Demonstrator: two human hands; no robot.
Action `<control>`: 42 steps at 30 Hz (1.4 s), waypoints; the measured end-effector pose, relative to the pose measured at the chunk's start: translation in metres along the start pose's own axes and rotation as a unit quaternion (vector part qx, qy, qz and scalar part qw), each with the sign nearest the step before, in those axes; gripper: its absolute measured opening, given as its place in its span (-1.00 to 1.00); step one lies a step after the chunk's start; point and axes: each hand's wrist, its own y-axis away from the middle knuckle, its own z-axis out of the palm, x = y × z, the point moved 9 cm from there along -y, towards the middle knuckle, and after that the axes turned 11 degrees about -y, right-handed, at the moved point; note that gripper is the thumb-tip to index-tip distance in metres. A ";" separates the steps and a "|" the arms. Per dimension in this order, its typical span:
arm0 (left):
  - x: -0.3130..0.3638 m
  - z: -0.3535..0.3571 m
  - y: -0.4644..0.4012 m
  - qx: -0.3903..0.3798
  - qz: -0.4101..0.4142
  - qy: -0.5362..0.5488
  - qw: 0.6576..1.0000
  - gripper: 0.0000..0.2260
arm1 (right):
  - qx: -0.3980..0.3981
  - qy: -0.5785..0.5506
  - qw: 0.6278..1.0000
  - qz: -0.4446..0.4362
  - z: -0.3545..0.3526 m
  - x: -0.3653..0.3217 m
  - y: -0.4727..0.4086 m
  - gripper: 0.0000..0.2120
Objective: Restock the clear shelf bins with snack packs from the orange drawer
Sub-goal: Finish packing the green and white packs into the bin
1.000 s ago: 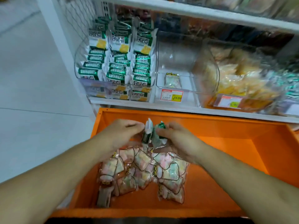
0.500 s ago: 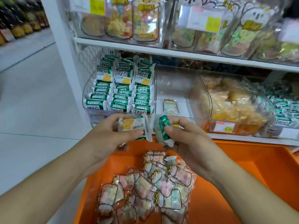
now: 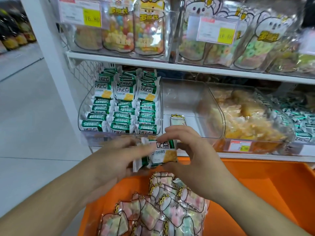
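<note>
Both my hands, left hand and right hand, gripped green-and-white snack packs together, the orange drawer at 6 o'clock below.

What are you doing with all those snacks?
A person is restocking a shop shelf. Both hands, left hand and right hand, hold green-and-white snack packs in front of the clear bin already filled with the same packs. The middle clear bin next to it holds just one pastel candy pack. Below, the open orange drawer has a pile of pastel candy packs left.
</note>
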 end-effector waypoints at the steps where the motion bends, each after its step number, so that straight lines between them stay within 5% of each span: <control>1: -0.001 -0.001 0.000 0.000 0.003 -0.014 1.000 -0.61 | -0.011 -0.002 1.000 0.001 0.001 0.000 0.000 -0.41; 6: 0.001 -0.009 0.002 0.026 0.026 -0.067 0.997 -0.51 | -0.044 -0.070 0.995 0.049 0.002 0.009 0.002 -0.53; 10: 0.008 -0.013 0.007 0.049 0.047 -0.065 0.996 -0.60 | 0.007 -0.084 0.994 0.065 -0.003 0.017 -0.002 -0.62; 14: 0.011 -0.032 0.000 0.089 0.044 -0.064 0.993 -0.35 | 0.057 -0.119 0.988 0.079 -0.001 0.021 -0.006 -0.66; 20: 0.036 -0.078 -0.006 0.171 0.082 0.007 0.982 -0.73 | 0.137 -0.006 0.990 0.027 -0.016 -0.005 -0.067 -0.72; 34: 0.033 -0.122 -0.025 0.234 0.088 0.035 0.968 -0.54 | 0.172 0.197 0.965 0.012 -0.014 0.011 -0.185 -0.60; 42: 0.039 -0.118 -0.026 0.244 0.091 -0.031 0.965 -0.69 | 0.197 0.225 0.954 0.039 -0.015 0.024 -0.187 -0.42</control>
